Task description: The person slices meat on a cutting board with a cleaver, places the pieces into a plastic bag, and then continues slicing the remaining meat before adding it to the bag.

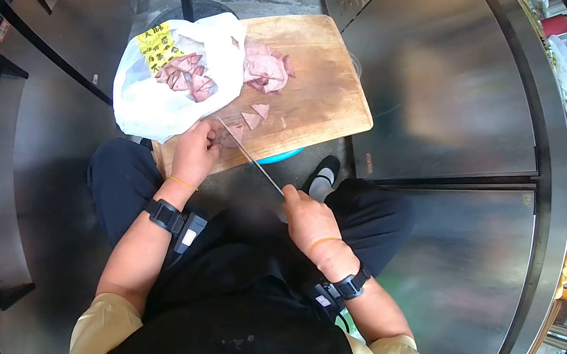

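My right hand [310, 220] is wrapped round the handle of a knife [259, 166], whose thin blade slants up and left over the wooden cutting board [329, 73]. Under the blade near its tip lies a slice of pink luncheon meat [233, 135]. My left hand [196, 152] has its fingers curled at the left edge of that slice, touching it. Two cut triangles of meat [251, 121] lie just beyond the blade. Further back rests a pile of pink meat slices [267, 71]. A white plastic bag [136, 98] left of it holds several cut pieces [184, 76].
A yellow printed wrapper [159, 46] sits in the bag's mouth. A dark round tub [210, 10] stands behind the bag. Part of a blue rim [278, 156] shows under the board. Steel cabinet doors [455, 78] close in the right side, others [46, 132] the left.
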The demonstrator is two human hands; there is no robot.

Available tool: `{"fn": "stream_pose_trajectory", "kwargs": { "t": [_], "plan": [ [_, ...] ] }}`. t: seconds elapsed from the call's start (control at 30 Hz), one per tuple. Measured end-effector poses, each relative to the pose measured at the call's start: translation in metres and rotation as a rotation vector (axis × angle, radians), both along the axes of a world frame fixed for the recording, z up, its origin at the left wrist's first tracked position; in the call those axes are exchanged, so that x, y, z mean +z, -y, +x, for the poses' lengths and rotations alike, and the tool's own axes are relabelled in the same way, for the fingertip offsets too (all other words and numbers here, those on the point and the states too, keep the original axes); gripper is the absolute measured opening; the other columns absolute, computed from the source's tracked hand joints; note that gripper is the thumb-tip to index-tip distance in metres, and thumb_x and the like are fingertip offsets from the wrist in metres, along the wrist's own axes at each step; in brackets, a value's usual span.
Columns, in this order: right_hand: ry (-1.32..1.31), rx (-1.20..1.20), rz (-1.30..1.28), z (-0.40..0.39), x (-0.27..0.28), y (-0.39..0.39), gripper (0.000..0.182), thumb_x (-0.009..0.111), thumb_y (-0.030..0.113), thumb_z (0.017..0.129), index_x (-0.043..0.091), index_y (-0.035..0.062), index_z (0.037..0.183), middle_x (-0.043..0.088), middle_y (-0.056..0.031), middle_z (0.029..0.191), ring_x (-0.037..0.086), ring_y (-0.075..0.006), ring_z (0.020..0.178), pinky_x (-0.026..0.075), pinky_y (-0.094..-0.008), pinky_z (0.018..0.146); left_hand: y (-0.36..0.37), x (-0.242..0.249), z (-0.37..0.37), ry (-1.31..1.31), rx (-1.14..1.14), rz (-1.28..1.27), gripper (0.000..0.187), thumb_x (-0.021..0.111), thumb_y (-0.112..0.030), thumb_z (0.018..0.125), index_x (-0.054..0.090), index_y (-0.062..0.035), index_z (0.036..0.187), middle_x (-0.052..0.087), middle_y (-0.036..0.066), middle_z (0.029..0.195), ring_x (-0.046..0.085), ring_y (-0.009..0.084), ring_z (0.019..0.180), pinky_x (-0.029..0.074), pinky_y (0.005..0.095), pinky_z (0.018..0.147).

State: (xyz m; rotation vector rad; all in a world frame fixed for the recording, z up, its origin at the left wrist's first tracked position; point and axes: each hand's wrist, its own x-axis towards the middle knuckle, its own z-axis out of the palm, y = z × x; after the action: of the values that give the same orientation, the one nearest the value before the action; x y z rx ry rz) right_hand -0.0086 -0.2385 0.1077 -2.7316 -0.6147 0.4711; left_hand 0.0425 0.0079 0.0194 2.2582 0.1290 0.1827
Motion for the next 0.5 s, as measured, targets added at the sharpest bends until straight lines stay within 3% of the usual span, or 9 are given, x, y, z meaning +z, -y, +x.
{"fn": "stream_pose_trajectory", "kwargs": {
  "t": [0.13, 0.3, 0.4, 0.5],
  "plan": [
    [-0.026, -0.051, 0.039, 0.002, -0.001, 0.004, 0.015, 0.055, 0.01, 0.09, 0.046, 0.0071, 0.102, 0.063, -0.0169, 0.089, 0.062, -0.0405, 0.079, 0.051, -0.0493, 0.066, -0.001, 0.001, 0.0, 0.004, 0.004, 0.006, 0.033, 0.074, -0.002, 0.068, 0.062, -0.0056, 0.099, 0.058, 0.011, 0.084, 0.059, 0.0259, 0.071, 0.05, 0.0356, 0.065],
    [-0.067, -0.082, 0.072, 0.006, 0.005, 0.01, 0.014, 0.053, 0.01, 0.09, 0.047, 0.0067, 0.102, 0.063, -0.0183, 0.09, 0.063, -0.0406, 0.08, 0.051, -0.0501, 0.068, 0.007, 0.011, -0.002, 0.082, -0.051, 0.16, 0.041, 0.081, -0.009, 0.066, 0.061, -0.0036, 0.102, 0.059, 0.01, 0.086, 0.06, 0.0243, 0.074, 0.05, 0.0337, 0.065],
    [-0.097, -0.1, 0.147, 0.008, 0.003, 0.016, 0.013, 0.053, 0.011, 0.091, 0.047, 0.0055, 0.101, 0.063, -0.0201, 0.092, 0.063, -0.0419, 0.082, 0.05, -0.0509, 0.07, 0.013, 0.014, -0.001, 0.034, -0.024, 0.186, 0.04, 0.08, -0.014, 0.066, 0.062, -0.0078, 0.101, 0.058, 0.008, 0.09, 0.059, 0.0296, 0.086, 0.049, 0.0393, 0.074],
    [-0.1, -0.131, 0.242, 0.008, -0.003, 0.024, 0.014, 0.055, 0.011, 0.09, 0.046, 0.0044, 0.1, 0.063, -0.0214, 0.091, 0.061, -0.0436, 0.083, 0.048, -0.0519, 0.07, 0.016, 0.018, 0.0, 0.06, -0.02, 0.221, 0.042, 0.08, -0.016, 0.067, 0.062, -0.0093, 0.104, 0.057, 0.008, 0.09, 0.058, 0.0293, 0.088, 0.048, 0.0404, 0.074]
  ]
}}
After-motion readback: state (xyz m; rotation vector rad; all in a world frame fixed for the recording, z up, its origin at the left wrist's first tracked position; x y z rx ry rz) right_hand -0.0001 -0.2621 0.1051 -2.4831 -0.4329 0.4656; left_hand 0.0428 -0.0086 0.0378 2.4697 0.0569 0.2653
